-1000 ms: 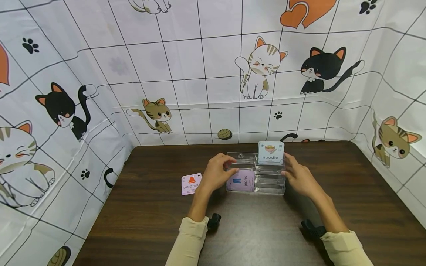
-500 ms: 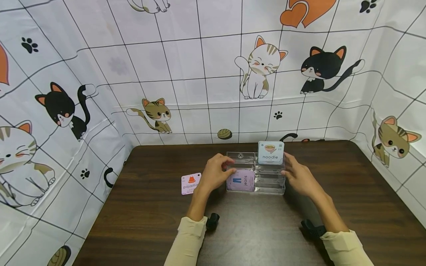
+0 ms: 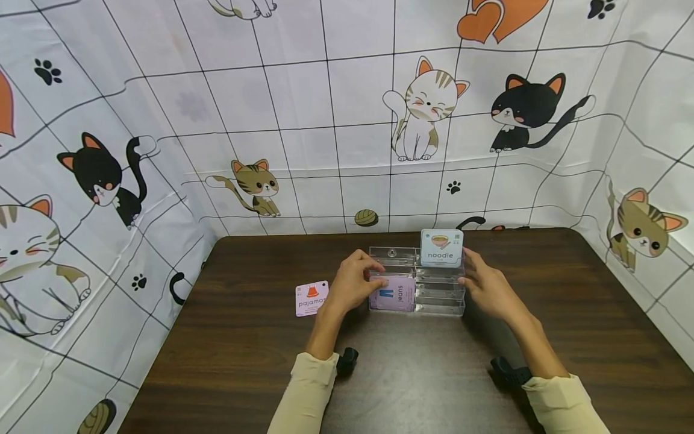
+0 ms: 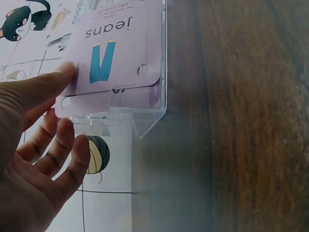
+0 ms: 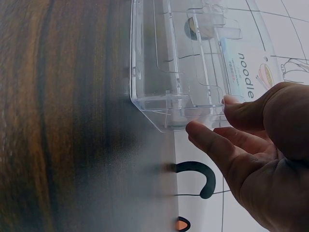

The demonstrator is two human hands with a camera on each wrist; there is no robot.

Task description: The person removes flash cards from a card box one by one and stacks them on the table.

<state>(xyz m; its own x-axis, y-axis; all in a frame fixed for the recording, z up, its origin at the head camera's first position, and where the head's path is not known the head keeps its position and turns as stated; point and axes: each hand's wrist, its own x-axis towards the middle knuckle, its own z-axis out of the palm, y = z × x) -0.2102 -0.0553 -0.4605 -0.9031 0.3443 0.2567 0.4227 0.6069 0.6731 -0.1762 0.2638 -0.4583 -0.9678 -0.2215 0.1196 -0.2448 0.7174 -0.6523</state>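
Observation:
A clear tiered card holder (image 3: 440, 308) stands on the table, with two columns. Its lower left part bears a purple jeans card (image 3: 400, 295), turned sideways, with another purple card (image 4: 140, 98) partly hidden behind it. A noodle card (image 3: 441, 248) stands upright in the top right tier. My left hand (image 3: 351, 283) grips the holder's left side, thumb over the jeans card's upper corner and fingers outside the side wall. At the other side my right hand (image 3: 488, 286) holds the holder's right edge, thumb near the noodle card's lower corner. Exact finger contact is partly hidden.
A pink pajamas card (image 3: 311, 298) lies on the brown table (image 3: 228, 361), left of my left hand. Behind the table hangs a white grid-lined cloth (image 3: 314, 108) with printed cats. Dark straps (image 3: 509, 372) sit on both wrists.
Both hands keep almost the same place at the holder; the left one shifts only slightly. The cards and the holder stay put.

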